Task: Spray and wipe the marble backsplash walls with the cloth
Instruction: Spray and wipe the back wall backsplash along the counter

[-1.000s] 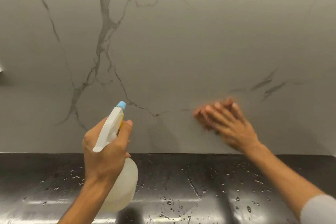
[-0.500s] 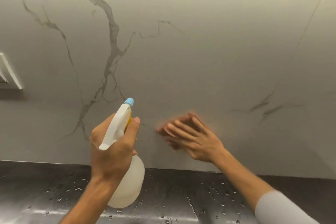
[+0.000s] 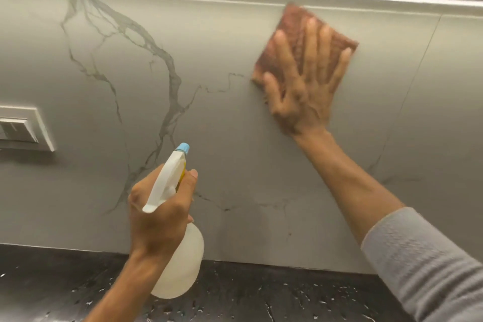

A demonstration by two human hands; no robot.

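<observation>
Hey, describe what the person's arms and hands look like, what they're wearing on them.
Both hands are bare: no gloves, and no rings or watch visible. The right hand has a ribbed grey long sleeve pushed up to mid-forearm, the rest of the forearm bare. The left hand and the visible part of its forearm show no sleeve.

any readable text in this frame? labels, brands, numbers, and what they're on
None readable.
Spray bottle: no label or print shows.
Cloth: plain, no tag visible.
Wall switch: no markings to make out.
Backsplash: only grey veins, no text.
</observation>
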